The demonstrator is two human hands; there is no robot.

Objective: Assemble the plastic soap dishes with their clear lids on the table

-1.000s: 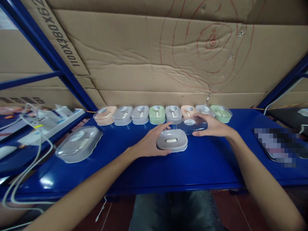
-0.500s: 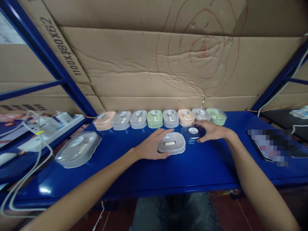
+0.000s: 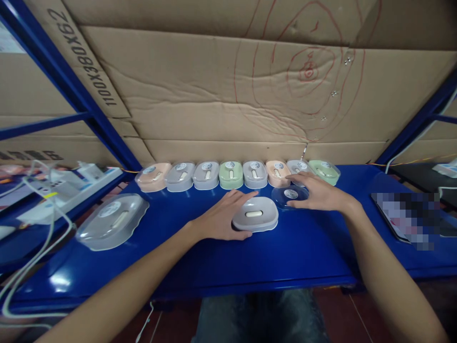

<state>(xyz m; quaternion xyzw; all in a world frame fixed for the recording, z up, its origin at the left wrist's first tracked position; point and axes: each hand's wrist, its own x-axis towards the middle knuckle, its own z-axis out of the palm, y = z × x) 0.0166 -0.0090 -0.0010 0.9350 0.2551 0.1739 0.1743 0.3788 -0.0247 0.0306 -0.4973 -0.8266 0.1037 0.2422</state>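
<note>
The grey soap box [image 3: 254, 213] lies uncovered on the blue desk [image 3: 221, 257], steadied at its left side by the left hand [image 3: 219, 220], whose fingers are curled against its edge. Its clear lid [image 3: 290, 196] is pinned flat just beside it under the loosely spread fingers of the right hand [image 3: 317, 194]. A row of lidded boxes [image 3: 235, 173] is lined up along the cardboard wall [image 3: 214, 95]. A larger covered box [image 3: 112, 221] and cables [image 3: 32, 257] are seen at the left.

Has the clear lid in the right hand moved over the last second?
Yes. The clear lid has come down: it was held above the grey dish, and now lies on the blue table right of it, under the right hand.
</note>
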